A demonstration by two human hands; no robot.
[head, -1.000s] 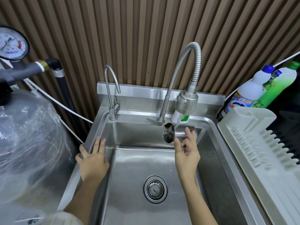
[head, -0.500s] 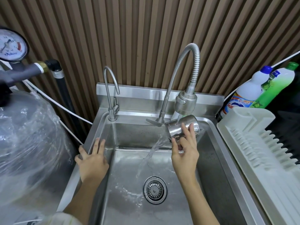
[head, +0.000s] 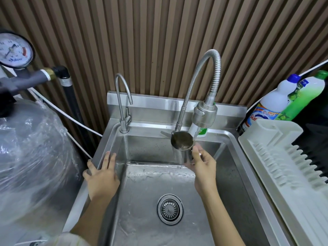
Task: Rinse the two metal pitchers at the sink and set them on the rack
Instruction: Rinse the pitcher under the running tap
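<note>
right hand (head: pixel 204 167) grips the metal pitcher (head: pixel 182 145) by its body, now turned mouth-up beneath the spray head (head: pixel 205 115) after tipping sideways half a second ago; rinsing judged ongoing; left hand (head: pixel 102 174) rests flat, fingers spread, on sink rim (head: pixel 104 150); rack (head: pixel 284 167) bare.

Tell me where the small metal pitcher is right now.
In the head view, the small metal pitcher is held by the right hand over the back right of the steel sink, under the flexible faucet's spray head, its mouth facing up.
</note>
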